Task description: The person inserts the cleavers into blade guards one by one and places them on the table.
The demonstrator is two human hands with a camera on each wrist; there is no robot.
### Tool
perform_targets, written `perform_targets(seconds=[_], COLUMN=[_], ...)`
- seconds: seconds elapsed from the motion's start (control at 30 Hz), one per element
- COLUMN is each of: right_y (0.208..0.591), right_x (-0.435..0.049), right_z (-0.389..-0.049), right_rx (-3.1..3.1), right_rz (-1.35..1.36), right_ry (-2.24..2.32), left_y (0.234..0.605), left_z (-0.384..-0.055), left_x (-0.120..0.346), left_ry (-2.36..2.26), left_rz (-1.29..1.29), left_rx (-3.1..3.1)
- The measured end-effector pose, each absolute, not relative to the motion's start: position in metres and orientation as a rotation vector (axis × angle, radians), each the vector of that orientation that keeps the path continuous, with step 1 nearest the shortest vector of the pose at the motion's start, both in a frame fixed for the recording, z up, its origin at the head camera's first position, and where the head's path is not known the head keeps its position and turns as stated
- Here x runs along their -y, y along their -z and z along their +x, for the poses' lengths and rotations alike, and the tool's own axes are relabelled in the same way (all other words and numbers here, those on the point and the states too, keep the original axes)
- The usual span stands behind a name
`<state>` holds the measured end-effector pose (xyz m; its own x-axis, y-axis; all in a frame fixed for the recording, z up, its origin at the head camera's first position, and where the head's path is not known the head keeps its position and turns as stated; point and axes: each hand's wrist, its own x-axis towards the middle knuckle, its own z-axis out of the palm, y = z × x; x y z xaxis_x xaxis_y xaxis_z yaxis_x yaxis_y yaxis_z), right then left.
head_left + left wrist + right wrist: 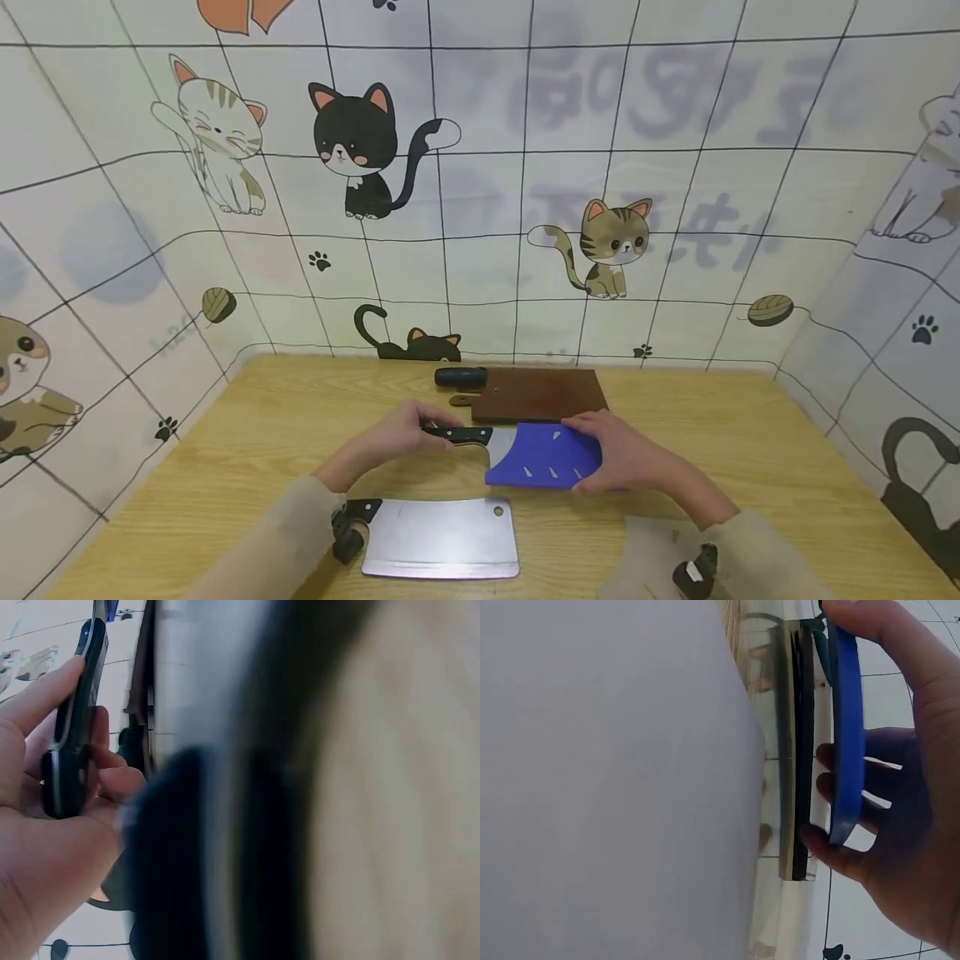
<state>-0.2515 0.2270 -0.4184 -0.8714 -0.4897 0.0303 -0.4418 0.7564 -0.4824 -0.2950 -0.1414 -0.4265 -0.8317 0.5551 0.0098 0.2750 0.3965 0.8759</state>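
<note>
My left hand (411, 430) holds a kitchen knife by its black riveted handle (471, 435), thumb and fingers about it in the left wrist view. A short stretch of the knife's blade (501, 445) shows beside the handle; a blue blade sheath (542, 457) with small slots hides the remainder. Over the sheath's right end, my right hand (628, 454) grips it between thumb and fingers, the blue edge (848, 735) standing out in the right wrist view. Nearer to me, a wide metal cleaver (438, 540) lies flat, its dark handle partly covered by my left wrist.
Behind the knife lies a brown rectangular piece (536, 393) with a black handle (461, 377) and a smaller brown one at its left. A pale sheet (637, 550) sits under my right forearm. The wooden table (285, 408) meets a cat-patterned curtain (480, 200).
</note>
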Motion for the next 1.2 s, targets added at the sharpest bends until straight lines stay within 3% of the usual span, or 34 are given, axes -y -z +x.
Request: perform_targets(seconds=[0.8,1.2], right_y=[0.427,0.405], right_x=[-0.222,-0.271], right_z=[-0.254,-0.209], right_rx=[-2.95,-2.803], right_rz=[-0.843,-0.768], right_ry=[0.438,0.766], left_y=[0.434,0.402], left_z=[-0.298,-0.269], left_x=[0.148,0.202], left_ry=[-1.149,-1.151], left_rz=[0.735,0.848], left_rx=[-2.579,-2.469])
